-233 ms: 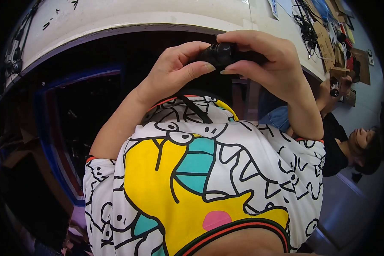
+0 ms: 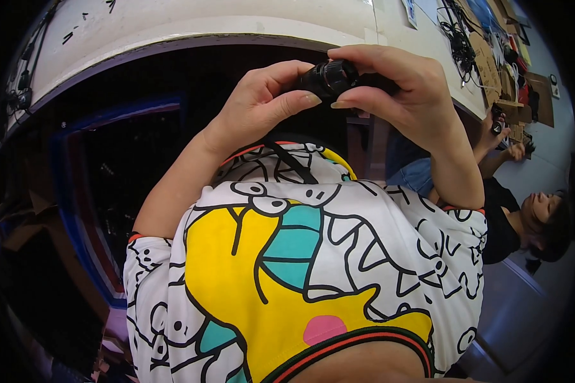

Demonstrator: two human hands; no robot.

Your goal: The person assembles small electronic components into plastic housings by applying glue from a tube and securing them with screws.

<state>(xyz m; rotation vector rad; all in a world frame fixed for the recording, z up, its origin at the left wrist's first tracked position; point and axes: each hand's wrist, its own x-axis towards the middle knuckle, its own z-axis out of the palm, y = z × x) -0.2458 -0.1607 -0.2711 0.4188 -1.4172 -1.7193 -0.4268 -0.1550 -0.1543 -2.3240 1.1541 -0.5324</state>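
Note:
My left hand (image 2: 265, 96) is closed round the body of a black flashlight-like cylinder (image 2: 329, 79), with its thumb along the near side. The cylinder lies sideways above my lap, just off the table's front edge, and its ribbed wider end points right. Round that end curls my right hand (image 2: 399, 86), its index fingertip on top and its thumb close below. The palm-side fingers of both hands are mostly hidden.
A white table (image 2: 236, 22) curves across the top, with small black pieces (image 2: 69, 37) at its far left. Black cables (image 2: 459, 48) and cardboard (image 2: 485, 67) lie at the right. A co-worker (image 2: 501, 217) sits at the right, small dark parts in their hands.
The cylinder's ribbed end has turned and shows more between my right fingers. My hands have hardly shifted. The co-worker's hands have moved apart.

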